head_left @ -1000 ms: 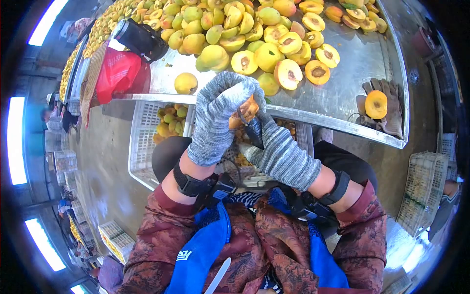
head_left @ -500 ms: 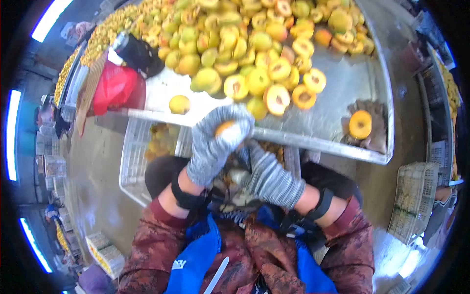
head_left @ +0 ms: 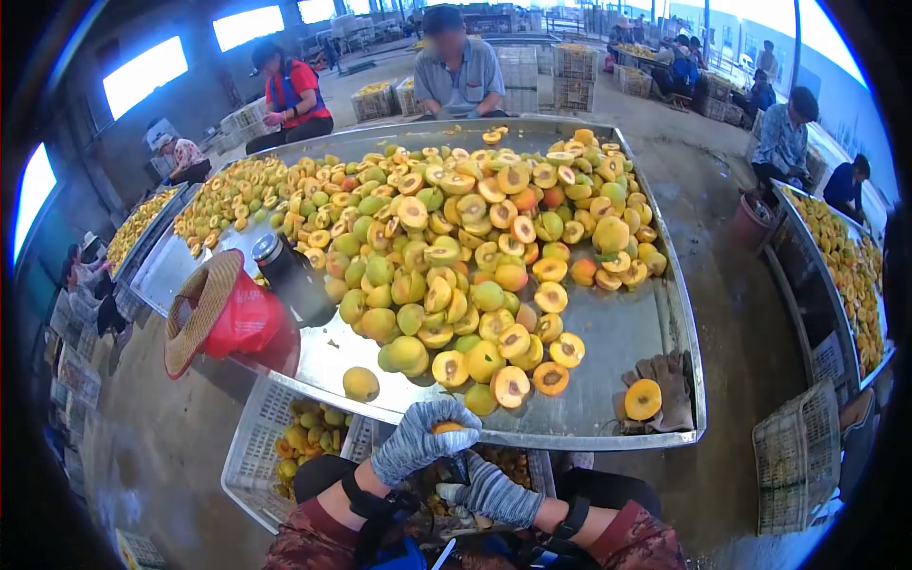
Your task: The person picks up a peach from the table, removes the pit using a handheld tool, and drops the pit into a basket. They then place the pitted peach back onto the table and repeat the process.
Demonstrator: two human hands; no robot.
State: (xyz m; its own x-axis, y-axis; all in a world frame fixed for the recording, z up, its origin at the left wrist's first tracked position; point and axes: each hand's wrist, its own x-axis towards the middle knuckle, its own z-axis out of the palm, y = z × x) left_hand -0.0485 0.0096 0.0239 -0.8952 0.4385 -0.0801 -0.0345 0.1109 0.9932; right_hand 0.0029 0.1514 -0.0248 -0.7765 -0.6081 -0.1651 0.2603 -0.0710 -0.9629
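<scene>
Just past the near edge of the metal table [head_left: 617,361], my left hand [head_left: 425,439], in a grey knitted glove, is closed round a cut peach half [head_left: 448,427]. Beside it and slightly lower, my right hand [head_left: 499,491], gloved alike, is closed on a small dark-handled tool [head_left: 458,465], partly hidden by the fingers. Many halved peaches [head_left: 513,337] with brown centres lie heaped on the table. One peach [head_left: 361,384] sits apart near the front edge. Below my hands, a container holds fruit pieces [head_left: 513,465], partly covered by my arms.
A straw hat [head_left: 199,313], red bag [head_left: 245,318] and dark flask [head_left: 293,280] stand at the table's left. Brown gloves [head_left: 670,389] lie at the right corner under a peach half. A white crate [head_left: 252,456] is below left. Several people sit around other tables.
The view has tilted up, showing the whole table and the people beyond it. My hands appear lower in the picture, still close together, with the peach half in my left hand.
</scene>
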